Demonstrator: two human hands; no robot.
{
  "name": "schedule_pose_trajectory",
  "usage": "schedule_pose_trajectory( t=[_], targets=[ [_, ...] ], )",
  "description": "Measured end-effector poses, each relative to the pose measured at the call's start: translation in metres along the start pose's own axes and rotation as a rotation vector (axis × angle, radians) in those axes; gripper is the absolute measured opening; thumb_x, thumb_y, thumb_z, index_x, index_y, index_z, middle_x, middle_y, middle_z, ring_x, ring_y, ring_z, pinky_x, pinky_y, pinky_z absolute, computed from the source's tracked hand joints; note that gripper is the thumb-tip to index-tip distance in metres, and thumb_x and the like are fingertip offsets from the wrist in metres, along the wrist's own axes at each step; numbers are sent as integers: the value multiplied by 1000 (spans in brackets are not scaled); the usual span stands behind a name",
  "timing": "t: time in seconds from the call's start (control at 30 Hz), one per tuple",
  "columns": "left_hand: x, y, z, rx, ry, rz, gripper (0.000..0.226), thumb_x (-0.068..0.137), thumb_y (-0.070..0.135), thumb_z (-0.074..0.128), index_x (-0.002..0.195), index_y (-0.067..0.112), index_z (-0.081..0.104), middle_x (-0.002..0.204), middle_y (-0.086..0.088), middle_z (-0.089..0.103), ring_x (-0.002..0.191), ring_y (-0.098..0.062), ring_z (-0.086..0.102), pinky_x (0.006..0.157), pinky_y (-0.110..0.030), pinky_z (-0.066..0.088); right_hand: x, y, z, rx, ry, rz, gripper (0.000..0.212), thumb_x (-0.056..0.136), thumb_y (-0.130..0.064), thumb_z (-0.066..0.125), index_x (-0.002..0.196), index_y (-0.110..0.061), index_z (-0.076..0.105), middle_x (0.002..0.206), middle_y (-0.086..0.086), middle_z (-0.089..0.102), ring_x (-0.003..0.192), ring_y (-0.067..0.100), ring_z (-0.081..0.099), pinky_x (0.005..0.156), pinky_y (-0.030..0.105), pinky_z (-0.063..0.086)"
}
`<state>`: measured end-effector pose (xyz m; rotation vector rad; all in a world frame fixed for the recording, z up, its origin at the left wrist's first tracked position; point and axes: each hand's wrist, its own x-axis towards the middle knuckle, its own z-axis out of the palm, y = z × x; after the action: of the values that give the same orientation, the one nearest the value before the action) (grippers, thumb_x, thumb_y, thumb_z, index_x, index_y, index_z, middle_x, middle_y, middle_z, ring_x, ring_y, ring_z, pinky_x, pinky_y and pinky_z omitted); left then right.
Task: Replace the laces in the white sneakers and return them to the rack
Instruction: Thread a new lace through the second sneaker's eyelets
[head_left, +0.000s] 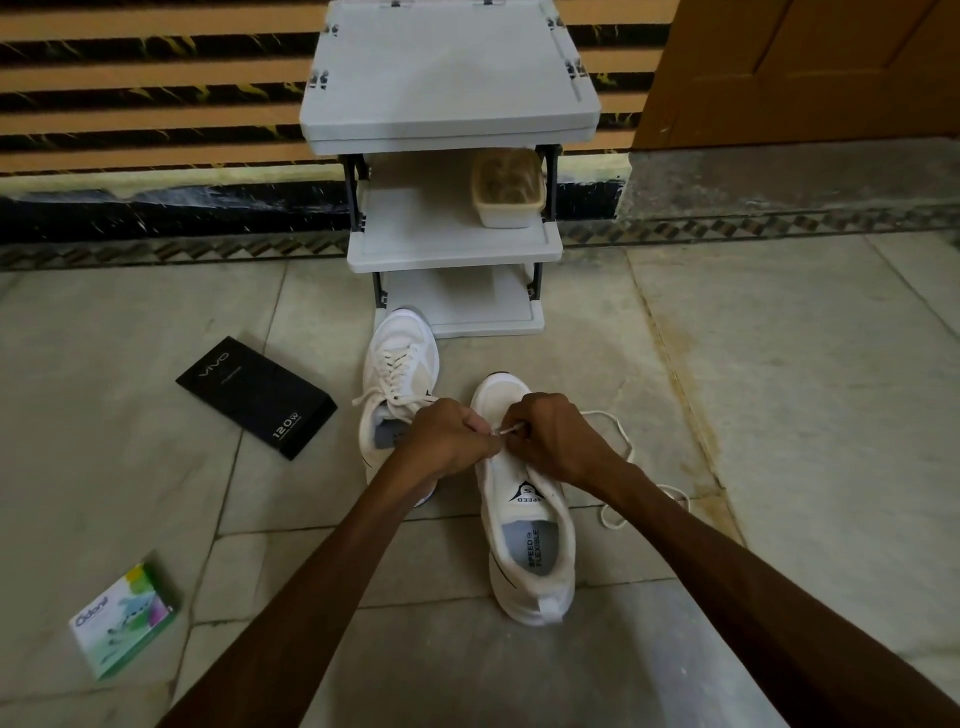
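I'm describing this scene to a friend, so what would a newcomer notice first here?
Both hands at centre, the left hand and right hand, pinch a white lace over the nearer white sneaker on the floor. Left of it sits a laced sneaker, with the grey shoe rack behind. A black Vivo box lies on the tiles farther left.

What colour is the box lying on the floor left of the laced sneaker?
Black with pale lettering; the box shows best in the head view.
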<state>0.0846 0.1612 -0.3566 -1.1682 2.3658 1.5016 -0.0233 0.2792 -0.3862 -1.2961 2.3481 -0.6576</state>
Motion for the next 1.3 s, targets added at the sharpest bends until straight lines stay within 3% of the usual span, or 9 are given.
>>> schedule_pose_trajectory(
  t=[0.17,0.47,0.57,0.67,0.9,1.03,1.17,1.23,1.3],
  targets=[
    [5,-7,6,1,56,27,27,67,-1,65,53,22,71,72,-2,74,78,-24,70,78,-40,59,-3,1,8,70,64,-17,9,81,-5,61,75,-3,67,71,12,64,62,18,51,61,26,36],
    [13,0,18,363,166,65,18,72,14,73,89,12,76,93,-7,73,93,-27,65,83,-38,55,-8,-11,25,153,245,253,13,73,-8,74,79,-19,77,78,-3,73,66,7,62,65,14,46],
    [14,-5,16,297,202,122,7,73,13,74,79,13,78,81,-7,74,86,-26,67,79,-39,56,-14,-13,10,176,310,265,1,77,-20,76,77,-20,76,74,-6,72,66,7,63,65,19,49],
    [10,-10,15,222,201,186,9,73,10,72,70,15,78,70,-4,73,74,-23,68,72,-36,57,-29,-18,-3,132,391,298,17,84,-27,71,71,-15,72,63,-8,60,57,5,54,55,20,37],
    [12,-3,15,345,227,284,20,74,11,64,57,22,65,61,4,63,68,-18,61,65,-27,50,-34,-28,4,183,103,376,33,83,-37,69,75,-5,75,69,12,70,61,20,62,62,31,49],
    [17,20,-17,503,397,397,15,91,13,54,84,8,66,79,-7,67,71,-19,63,67,-32,54,-37,-27,10,218,140,395,26,75,-26,73,57,-8,68,49,1,57,44,10,50,45,17,40],
    [37,54,-87,35,764,403,17,93,17,55,83,12,68,80,-4,69,72,-15,66,69,-27,56,-37,-21,17,345,189,466,20,71,-22,74,60,-5,71,56,11,66,55,23,65,56,33,52],
    [37,64,-98,-624,615,271,11,91,15,57,93,9,65,89,-7,72,81,-20,71,79,-39,60,-38,-20,19,372,202,472,20,70,-22,75,61,-5,71,57,12,67,56,24,66,56,34,53],
    [25,68,-84,-1107,205,149,10,96,4,50,103,0,56,92,-13,69,75,-19,71,73,-35,61,-38,-21,20,374,212,477,20,70,-22,76,60,-5,71,56,10,67,54,20,65,54,30,52]
  ],
)
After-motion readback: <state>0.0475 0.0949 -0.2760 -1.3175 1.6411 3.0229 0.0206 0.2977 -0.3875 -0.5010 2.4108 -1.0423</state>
